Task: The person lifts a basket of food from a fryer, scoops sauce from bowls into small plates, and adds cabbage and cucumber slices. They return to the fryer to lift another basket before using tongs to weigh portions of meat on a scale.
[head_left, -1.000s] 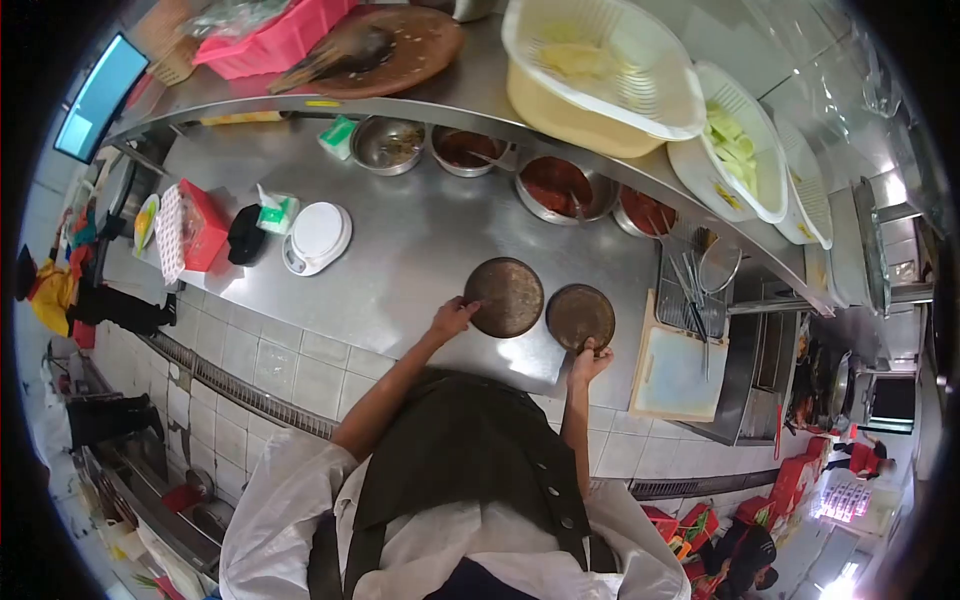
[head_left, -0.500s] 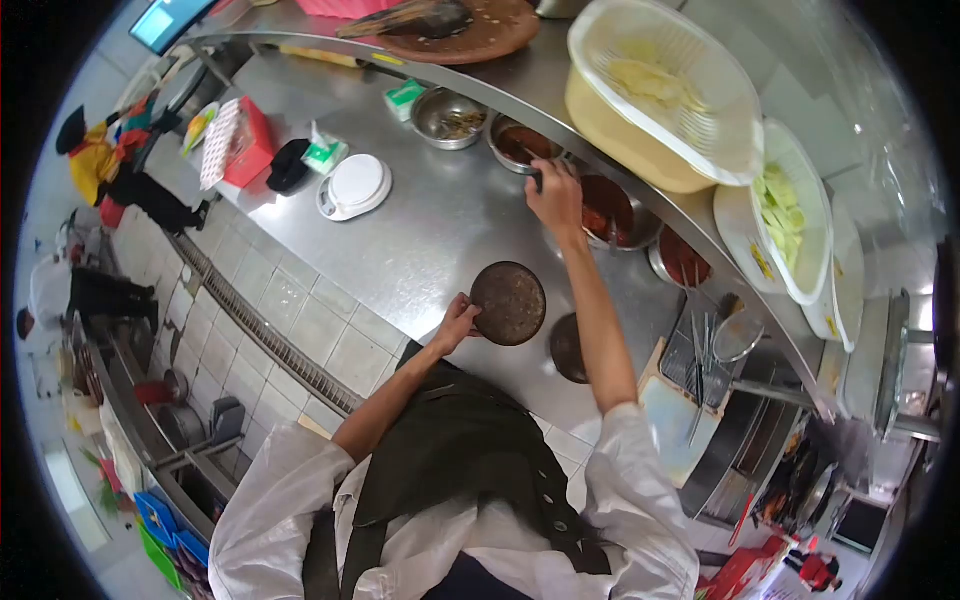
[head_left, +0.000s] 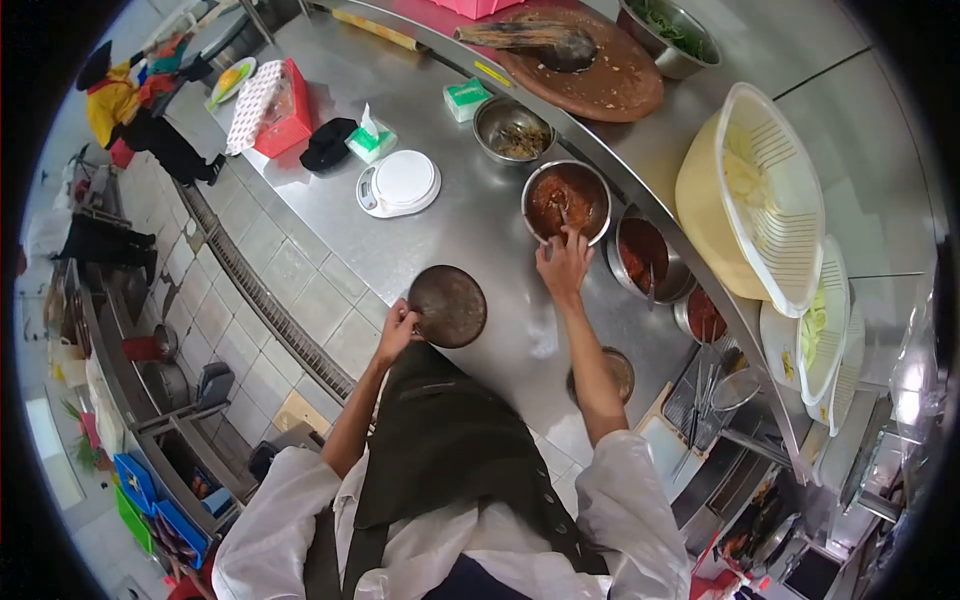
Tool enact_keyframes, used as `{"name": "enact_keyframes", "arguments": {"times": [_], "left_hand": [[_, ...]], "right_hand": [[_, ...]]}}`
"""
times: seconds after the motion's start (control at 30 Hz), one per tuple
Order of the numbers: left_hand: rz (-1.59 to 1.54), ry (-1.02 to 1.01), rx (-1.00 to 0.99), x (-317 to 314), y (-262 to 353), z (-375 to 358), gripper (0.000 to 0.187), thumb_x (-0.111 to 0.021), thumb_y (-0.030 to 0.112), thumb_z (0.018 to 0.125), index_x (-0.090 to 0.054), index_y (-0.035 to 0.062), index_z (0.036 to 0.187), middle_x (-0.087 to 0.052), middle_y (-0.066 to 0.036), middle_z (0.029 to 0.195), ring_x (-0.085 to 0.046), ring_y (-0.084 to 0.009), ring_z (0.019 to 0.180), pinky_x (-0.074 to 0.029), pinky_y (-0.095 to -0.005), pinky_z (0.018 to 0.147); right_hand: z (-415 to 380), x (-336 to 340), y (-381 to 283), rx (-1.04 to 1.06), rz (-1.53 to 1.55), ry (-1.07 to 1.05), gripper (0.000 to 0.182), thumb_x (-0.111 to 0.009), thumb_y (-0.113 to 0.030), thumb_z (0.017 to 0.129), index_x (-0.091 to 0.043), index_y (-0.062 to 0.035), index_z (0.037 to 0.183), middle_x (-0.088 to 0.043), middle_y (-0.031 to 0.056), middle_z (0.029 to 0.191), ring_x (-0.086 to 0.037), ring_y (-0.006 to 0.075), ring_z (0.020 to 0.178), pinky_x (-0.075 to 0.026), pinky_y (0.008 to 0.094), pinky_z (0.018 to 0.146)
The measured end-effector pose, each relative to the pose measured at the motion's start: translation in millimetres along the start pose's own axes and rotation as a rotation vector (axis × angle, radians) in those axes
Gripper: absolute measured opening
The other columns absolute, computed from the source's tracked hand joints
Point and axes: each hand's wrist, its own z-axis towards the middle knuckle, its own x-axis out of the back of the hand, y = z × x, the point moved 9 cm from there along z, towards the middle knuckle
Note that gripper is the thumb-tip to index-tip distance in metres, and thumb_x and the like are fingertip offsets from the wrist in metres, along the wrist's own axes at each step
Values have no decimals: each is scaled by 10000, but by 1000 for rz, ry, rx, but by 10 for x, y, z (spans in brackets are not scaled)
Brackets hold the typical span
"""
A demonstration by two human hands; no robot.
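Note:
My left hand grips the edge of a dark round stone plate, held near the table's front edge. My right hand is at the near rim of a steel bowl of red-brown sauce. Its fingers are closed around the handle end of a spoon that dips into the sauce. Beside this bowl, to the right, stands a second steel bowl of dark red sauce. Another round dark plate lies on the table, partly hidden under my right forearm.
On the steel table are a white kitchen scale, tissue packs, a black cap and a red box. A shelf above holds a clay mortar and yellow baskets. A person in yellow stands far left.
My right hand has come back toward me, and the sauce bowl sits nearer, out from beside the shelf edge. The left hand still holds the plate. The view has shifted.

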Motion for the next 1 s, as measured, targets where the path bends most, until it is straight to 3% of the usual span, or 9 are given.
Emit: {"name": "enact_keyframes", "arguments": {"times": [0.13, 0.27, 0.4, 0.6, 0.73, 0.83, 0.93, 0.97, 1.0], "left_hand": [[-51, -4, 21, 320, -14, 217, 95, -529, 139, 889, -439, 121, 912, -562, -37, 831, -619, -146, 730, -559, -306, 558], [-49, -71, 11, 313, 229, 436, 99, -532, 128, 876, -445, 107, 918, -567, -47, 833, -623, -157, 739, -583, -330, 599], [31, -105, 82, 265, 485, 611, 179, -553, 61, 830, -440, 93, 965, -544, -34, 861, -590, -156, 760, -631, -402, 640], [-29, -185, 310, 265, 349, 868, 583, -543, 78, 761, -360, 15, 1311, -569, -117, 1041, -635, -251, 854, -612, -483, 737], [-205, -370, 348, 144, 454, 939, 566, -525, 75, 726, -400, -16, 1271, -541, -129, 1072, -607, -265, 881, -586, -495, 774], [-138, -317, 321, 78, 551, 965, 611, -524, 70, 707, -412, -4, 1303, -529, -133, 1096, -594, -272, 926, -579, -467, 784], [-70, -338, 265, -61, 705, 913, 683, -536, 84, 717, -380, 37, 1381, -534, -135, 1170, -600, -283, 1009, -590, -444, 765], [-68, -372, 231, -120, 733, 940, 730, -542, 90, 722, -348, 62, 1425, -527, -138, 1206, -595, -289, 1052, -594, -444, 761], [-61, -411, 199, -179, 768, 963, 778, -549, 96, 727, -317, 88, 1470, -520, -141, 1241, -590, -295, 1094, -597, -444, 757]], "right_hand": [[-239, 110, -271, 110, -139, 48, 230, -718, -282, 752, -693, -103, 895, -569, 52, 1258, -497, 265, 1146, -379, 467, 890], [-322, 322, -621, 98, -57, -166, 357, -726, -348, 781, -704, -108, 1044, -525, 64, 1319, -449, 284, 1202, -342, 502, 919], [-317, 423, -399, -225, -48, -209, 410, -718, -354, 810, -691, -121, 1146, -522, 142, 1247, -436, 318, 1174, -325, 505, 927], [22, -104, -190, -284, -281, -483, 318, -729, -280, 770, -707, -98, 1029, -562, 131, 1146, -450, 324, 1163, -336, 504, 954], [149, -269, -91, -212, -378, -619, 236, -730, -214, 754, -718, -99, 960, -629, 132, 1089, -554, 331, 1114, -405, 542, 947], [201, -287, 115, -263, -338, -717, 198, -707, -276, 822, -736, -87, 877, -677, 123, 920, -664, 292, 859, -520, 460, 751], [278, 72, 217, -437, -100, -494, 212, -685, -281, 851, -726, -73, 863, -702, 134, 865, -709, 282, 747, -563, 404, 629], [348, 244, 57, -358, -470, -518, 193, -668, -252, 862, -711, -65, 889, -705, 142, 919, -717, 287, 823, -576, 392, 666], [296, 92, 11, -359, -511, -559, 191, -675, -250, 853, -705, -67, 901, -705, 140, 924, -717, 290, 827, -578, 392, 675]]}}
